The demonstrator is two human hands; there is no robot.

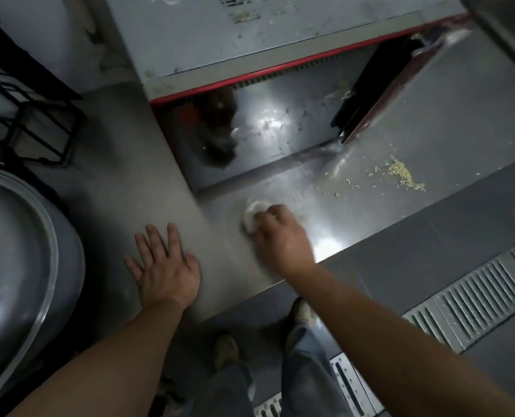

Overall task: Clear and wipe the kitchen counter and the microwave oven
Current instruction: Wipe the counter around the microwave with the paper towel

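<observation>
Steel surface (370,206): right hand (283,239) grip clamped on white cloth wad (254,213), pressed down. Left hand (166,266) flat, fingers apart. Noodle crumbs (403,176) nearby.

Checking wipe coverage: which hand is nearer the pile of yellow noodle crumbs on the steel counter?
Right. The right hand, gripping a white wad of cloth, is left of and nearer the camera than the yellow noodle crumbs. The left hand lies flat, farther left.

My arms are bare to above the elbow, no sleeves showing. I wear faded blue-grey jeans (307,365) and worn, dirty pale shoes (226,350).
</observation>
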